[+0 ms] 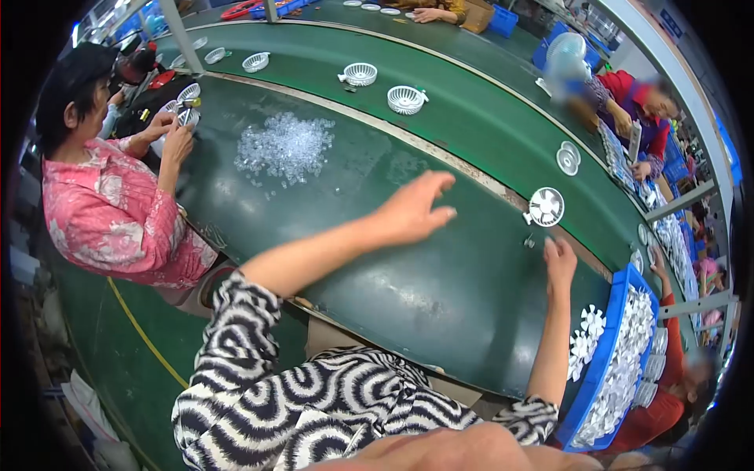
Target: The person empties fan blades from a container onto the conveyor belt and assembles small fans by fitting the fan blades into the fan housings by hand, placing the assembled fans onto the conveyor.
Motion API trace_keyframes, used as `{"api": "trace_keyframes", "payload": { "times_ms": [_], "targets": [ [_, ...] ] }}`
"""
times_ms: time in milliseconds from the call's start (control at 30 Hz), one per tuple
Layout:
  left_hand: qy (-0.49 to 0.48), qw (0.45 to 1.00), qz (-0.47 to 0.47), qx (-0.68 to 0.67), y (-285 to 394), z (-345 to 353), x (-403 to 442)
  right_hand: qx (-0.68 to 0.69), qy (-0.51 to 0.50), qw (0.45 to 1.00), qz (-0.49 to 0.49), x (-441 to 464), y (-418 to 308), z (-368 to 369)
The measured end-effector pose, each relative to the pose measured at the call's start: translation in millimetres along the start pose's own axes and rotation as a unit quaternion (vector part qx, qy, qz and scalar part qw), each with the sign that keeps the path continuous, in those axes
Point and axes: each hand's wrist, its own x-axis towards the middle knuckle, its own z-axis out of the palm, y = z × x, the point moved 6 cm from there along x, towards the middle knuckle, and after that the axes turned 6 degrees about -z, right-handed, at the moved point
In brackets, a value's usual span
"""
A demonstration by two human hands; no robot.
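My left hand (412, 210) hovers over the green worktable (393, 290), thumb and fingers apart, holding nothing. My right hand (559, 265) is farther right, its fingers pointing toward the conveyor and slightly parted, with nothing visible in them. Just beyond it, a round white fan housing (546, 206) with a bladed wheel inside sits at the near edge of the conveyor, apart from the fingers. Small clear plastic pieces (529, 242) lie on the table beside my right fingertips. A larger heap of clear plastic pieces (287, 147) is spread to the left of my left hand.
A blue crate (564, 430) full of white fan blades stands at the right, with loose fan blades (587, 334) beside it. White housings (406, 100) sit along the green conveyor (479, 129). A co-worker in pink (118, 208) handles a part at left; other people work across the belt.
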Motion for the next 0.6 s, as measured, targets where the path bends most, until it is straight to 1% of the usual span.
{"api": "trace_keyframes", "payload": {
  "times_ms": [33,67,100,133,167,200,233,267,300,333,367,433,467,500,533,567,600],
  "targets": [
    [0.027,0.998,-0.014,0.049,-12,-16,17,0.019,-0.012,1.0,0.008,-12,3,-5],
    [0.057,0.995,-0.019,0.078,-38,-32,41,0.034,-0.014,0.999,0.019,-29,8,-15],
    [0.083,0.987,-0.037,0.135,-53,-54,58,0.016,-0.019,1.0,0.005,-46,23,-21],
    [0.13,0.967,-0.004,0.217,-75,-77,76,-0.058,-0.032,0.998,0.004,-73,19,-26],
    [0.107,0.943,-0.054,0.31,-122,-93,103,-0.124,-0.037,0.99,-0.059,-94,32,-29],
    [0.221,0.871,0.163,0.408,-137,-113,119,-0.092,-0.028,0.995,-0.015,-122,21,-27],
    [0.169,0.883,-0.015,0.438,-133,-126,144,-0.17,-0.015,0.985,-0.025,-144,15,-33],
    [0.084,0.882,-0.11,0.45,-195,-145,186,-0.182,0.005,0.982,-0.044,-162,17,-45],
    [0.168,0.921,-0.007,0.35,-192,-156,201,-0.179,0.022,0.983,-0.022,-177,4,-57],
    [0.213,0.886,-0.028,0.41,-239,-177,229,-0.156,0.041,0.987,0.021,-192,7,-66],
    [0.229,0.867,0.012,0.443,-297,-196,263,-0.15,0.061,0.987,0.018,-202,10,-71],
    [0.16,0.874,-0.095,0.448,-274,-179,256,-0.212,0.104,0.972,0.017,-208,4,-89],
    [0.08,0.873,-0.067,0.476,-325,-183,280,-0.251,0.108,0.961,0.029,-204,0,-102],
    [0.048,0.874,-0.078,0.477,-320,-176,283,-0.295,0.139,0.945,0.021,-196,2,-116],
    [0.014,0.874,-0.089,0.478,-311,-172,287,-0.378,0.141,0.915,0.014,-182,-4,-131],
    [-0.041,0.836,0.001,0.548,-291,-156,285,-0.408,0.169,0.897,-0.035,-167,-5,-146],
    [-0.047,0.835,0.0,0.548,-290,-142,287,-0.441,0.179,0.875,-0.088,-151,6,-163]
  ]
}}
